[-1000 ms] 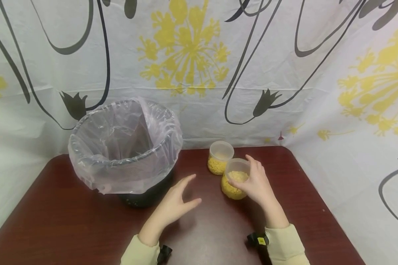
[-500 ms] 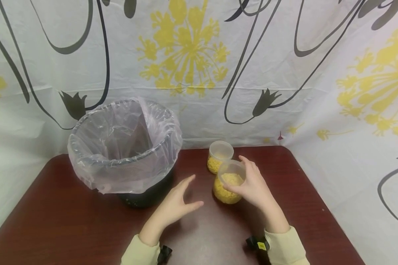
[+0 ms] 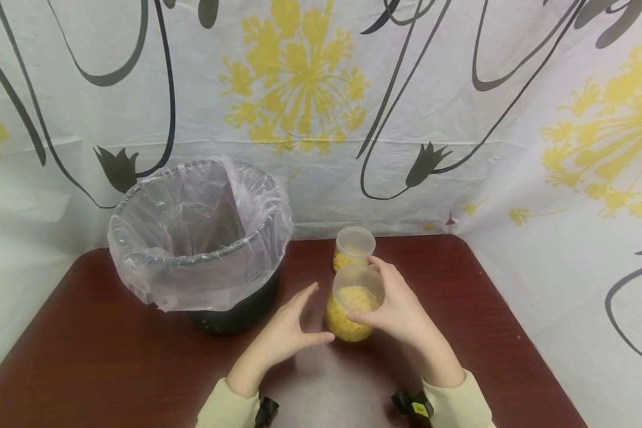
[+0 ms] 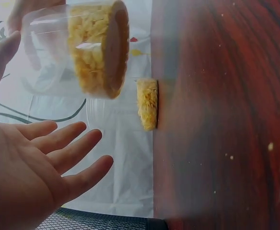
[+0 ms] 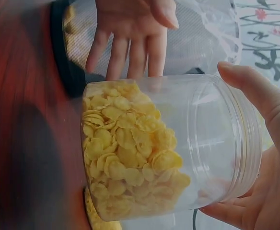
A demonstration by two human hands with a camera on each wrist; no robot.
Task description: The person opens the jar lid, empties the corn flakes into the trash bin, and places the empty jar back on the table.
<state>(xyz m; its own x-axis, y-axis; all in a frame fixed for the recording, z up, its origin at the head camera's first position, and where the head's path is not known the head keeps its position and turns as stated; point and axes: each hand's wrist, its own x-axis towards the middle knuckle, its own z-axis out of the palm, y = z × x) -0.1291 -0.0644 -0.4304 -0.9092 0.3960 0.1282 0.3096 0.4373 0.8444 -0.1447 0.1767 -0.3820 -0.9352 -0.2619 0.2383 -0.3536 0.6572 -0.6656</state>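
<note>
My right hand [image 3: 401,312] grips a clear plastic jar [image 5: 197,129] near its rim, thumb on one side and fingers on the other. Yellow cornflakes [image 5: 125,148] fill about its lower half. The left wrist view shows the jar's base raised off the tabletop. To its left, my left hand [image 3: 280,333] is held with fingers spread and thumb apart, facing the jar and holding nothing. Behind, a second clear jar [image 3: 356,241] with a lower layer of cornflakes [image 4: 148,105] stands on the table, partly hidden by the held jar and right hand.
At the back left of the dark red table [image 3: 101,351] stands a black mesh wastebasket [image 3: 241,312], lined with a translucent pinkish bag [image 3: 192,288]. A few yellow crumbs [image 4: 270,146] lie on the tabletop. A patterned white cloth [image 3: 321,190] hangs right behind the table.
My right hand has carried the held jar left and nearer to me, away from the second jar and toward my left hand. The left hand has barely moved, its thumb reaching slightly farther right.
</note>
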